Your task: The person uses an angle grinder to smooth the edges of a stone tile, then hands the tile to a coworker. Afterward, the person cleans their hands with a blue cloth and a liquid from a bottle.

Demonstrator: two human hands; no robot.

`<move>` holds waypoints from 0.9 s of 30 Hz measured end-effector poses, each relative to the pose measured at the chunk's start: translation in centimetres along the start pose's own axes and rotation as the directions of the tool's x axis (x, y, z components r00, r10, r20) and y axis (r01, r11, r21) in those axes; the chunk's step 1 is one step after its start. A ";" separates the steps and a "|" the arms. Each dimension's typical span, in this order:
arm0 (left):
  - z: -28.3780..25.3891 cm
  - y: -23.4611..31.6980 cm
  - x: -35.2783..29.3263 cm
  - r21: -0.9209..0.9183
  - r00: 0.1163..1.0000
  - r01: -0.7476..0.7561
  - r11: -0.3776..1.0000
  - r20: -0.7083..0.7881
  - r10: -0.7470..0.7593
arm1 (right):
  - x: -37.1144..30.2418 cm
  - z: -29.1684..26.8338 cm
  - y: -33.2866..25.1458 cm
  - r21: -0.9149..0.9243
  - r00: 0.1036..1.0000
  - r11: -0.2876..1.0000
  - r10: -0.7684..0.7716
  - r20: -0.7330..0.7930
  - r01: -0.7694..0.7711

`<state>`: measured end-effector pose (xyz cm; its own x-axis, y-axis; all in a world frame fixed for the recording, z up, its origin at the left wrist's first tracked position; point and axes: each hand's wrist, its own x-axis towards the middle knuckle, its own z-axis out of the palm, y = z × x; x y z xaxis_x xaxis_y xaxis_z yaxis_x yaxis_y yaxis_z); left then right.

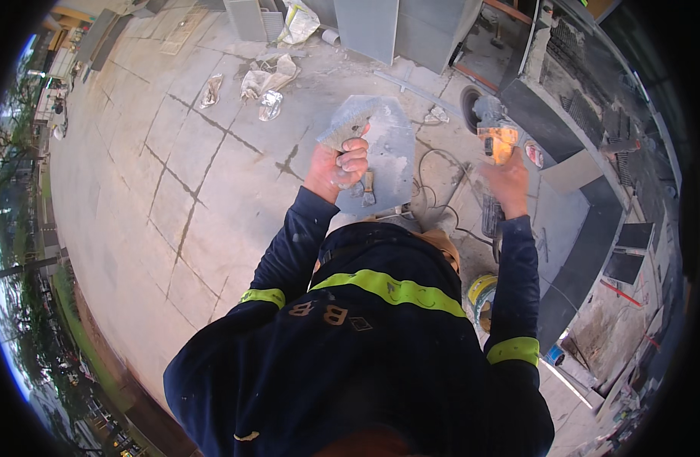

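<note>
My right hand [508, 183] is closed around a dusty angle grinder [496, 143] with a yellow-orange body. Its round dark disc [470, 109] points away from me, at the front left of the tool. In my left hand [338, 164], fingers wrapped, is a small dusty grey piece of tile [348, 128] with a rough edge. Beneath that hand lies a larger grey tile slab [392, 145] covered in pale dust. A small brush [368, 187] with a wooden handle rests near the slab's lower left. Whether the disc is spinning cannot be made out.
A dark power cord [430, 179] curls over the floor between the slab and grinder. Crumpled bags [270, 76] lie farther ahead. Large grey panels [367, 30] stand at the back. Along the right runs a dark tiled ledge [548, 118]; a yellow bucket [483, 293] stands by my right forearm.
</note>
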<state>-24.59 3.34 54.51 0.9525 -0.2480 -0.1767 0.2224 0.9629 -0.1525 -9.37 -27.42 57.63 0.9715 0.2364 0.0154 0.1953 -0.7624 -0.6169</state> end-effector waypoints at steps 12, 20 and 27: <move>0.4 -0.5 0.3 0.320 0.966 -0.162 0.933 -0.143 0.217 | -1.7 -1.0 -0.8 0.053 0.997 0.997 -0.052 0.053 0.049; -2.0 -0.3 2.7 0.729 0.714 -0.075 0.680 -0.437 0.547 | -5.1 1.8 -5.9 0.008 0.966 0.984 -0.178 0.190 0.180; -2.9 -0.2 3.0 0.481 0.863 -0.047 0.876 -0.422 0.278 | -6.4 2.3 -7.4 -0.021 0.937 0.962 -0.260 0.231 0.272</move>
<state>-22.33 2.10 51.22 0.7963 0.0087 -0.6049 0.2502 0.9057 0.3423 -17.30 -21.95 60.30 0.8290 0.5593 -0.0070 0.4551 -0.6817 -0.5729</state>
